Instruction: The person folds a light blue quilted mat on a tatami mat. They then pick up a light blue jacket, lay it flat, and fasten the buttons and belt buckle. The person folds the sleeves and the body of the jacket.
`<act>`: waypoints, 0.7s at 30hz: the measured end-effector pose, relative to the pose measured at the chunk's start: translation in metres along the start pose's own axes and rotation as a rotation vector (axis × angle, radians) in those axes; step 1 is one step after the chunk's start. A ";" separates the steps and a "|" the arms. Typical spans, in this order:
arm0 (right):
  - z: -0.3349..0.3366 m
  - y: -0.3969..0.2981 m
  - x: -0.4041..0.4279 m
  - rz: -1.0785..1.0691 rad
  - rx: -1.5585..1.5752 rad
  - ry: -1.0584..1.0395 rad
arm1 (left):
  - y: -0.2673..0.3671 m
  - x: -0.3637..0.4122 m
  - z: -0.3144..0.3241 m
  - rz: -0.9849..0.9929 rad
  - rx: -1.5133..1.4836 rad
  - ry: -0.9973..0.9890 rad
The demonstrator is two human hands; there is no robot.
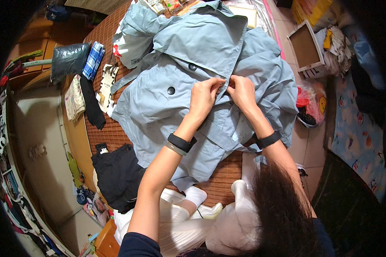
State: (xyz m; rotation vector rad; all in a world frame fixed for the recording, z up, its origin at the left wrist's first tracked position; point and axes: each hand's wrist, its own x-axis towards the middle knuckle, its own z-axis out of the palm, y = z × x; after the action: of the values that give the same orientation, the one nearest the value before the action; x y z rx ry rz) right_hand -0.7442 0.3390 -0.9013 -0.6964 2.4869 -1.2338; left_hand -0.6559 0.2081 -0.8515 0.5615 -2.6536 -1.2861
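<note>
A light blue coat (141, 99) with a wide flap and dark buttons is spread out before me. My left hand (204, 96) pinches the coat's front edge just below the tip of the flap. Close beside it, my right hand (243, 93) pinches the same edge from the other side. What lies between the fingertips is hidden. One dark button (171, 90) shows to the left of my hands, and another button (192, 66) sits under the flap's lower edge. A fabric belt (220, 136) crosses the coat below my wrists.
The coat lies on a brown slatted mat (228, 175). To the left are a black garment (117, 176), a blue plaid folded cloth (94, 61) and a dark plastic package (70, 57). At right, a framed box (305, 46) and a plastic bag (312, 102) stand on the tiled floor.
</note>
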 end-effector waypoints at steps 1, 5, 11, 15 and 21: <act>0.000 -0.001 -0.002 0.042 0.141 -0.014 | 0.003 0.000 -0.003 -0.084 -0.105 -0.025; 0.005 -0.006 -0.011 0.220 0.665 0.013 | 0.015 0.003 -0.016 0.027 0.066 0.087; 0.008 -0.013 -0.018 0.261 1.003 0.057 | 0.028 0.005 -0.020 0.012 -0.082 0.208; 0.008 -0.016 -0.020 0.213 1.075 0.046 | 0.031 0.001 -0.025 0.046 -0.119 0.281; 0.006 -0.018 -0.025 0.164 1.112 0.036 | 0.030 0.004 -0.030 0.067 -0.185 0.229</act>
State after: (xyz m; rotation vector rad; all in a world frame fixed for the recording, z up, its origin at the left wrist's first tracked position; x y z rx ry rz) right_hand -0.7149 0.3385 -0.8895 -0.1524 1.4176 -2.1852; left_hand -0.6590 0.2011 -0.8095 0.5510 -2.3207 -1.3416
